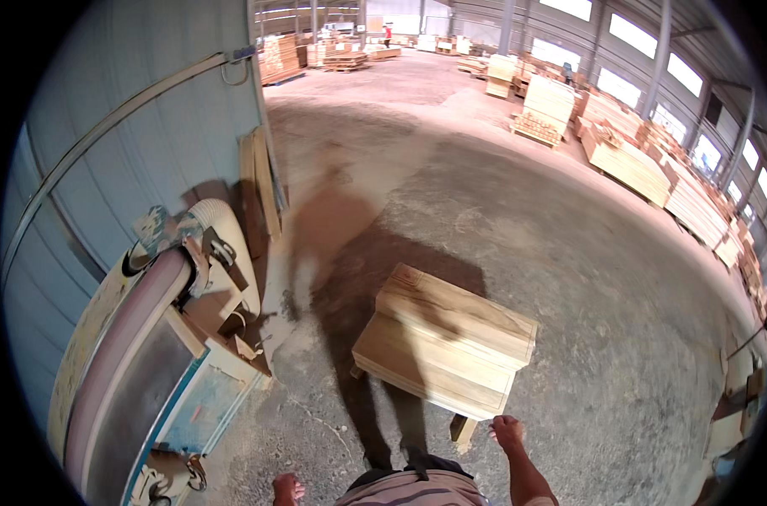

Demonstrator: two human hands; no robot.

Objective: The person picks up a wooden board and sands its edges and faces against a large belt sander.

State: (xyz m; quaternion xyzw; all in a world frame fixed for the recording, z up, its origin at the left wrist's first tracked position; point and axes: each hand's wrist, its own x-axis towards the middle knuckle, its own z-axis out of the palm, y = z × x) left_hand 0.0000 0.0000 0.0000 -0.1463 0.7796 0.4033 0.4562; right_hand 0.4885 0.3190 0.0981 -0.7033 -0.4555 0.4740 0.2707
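A stack of pale wooden panels (451, 337) lies on a low wooden support (462, 430) in front of me, with the upper boards set back from the lower ones. My right hand (507, 432) is just beside the stack's near right corner, its fingers curled in with nothing visible in them. Whether it touches the wood I cannot tell. Down at the lower edge, my left hand (289, 489) hangs apart from everything, fingers loosely closed and holding nothing that shows. To the left stands a belt sander (135, 354) with a wide pinkish belt.
A pale flexible hose (227, 244) rises behind the sander. Boards (261, 181) lean against the blue-grey metal wall (139, 93). Timber stacks (548, 105) line the right side of the hall, and a person in red (388, 34) is far off. Concrete floor (586, 320) surrounds the panels.
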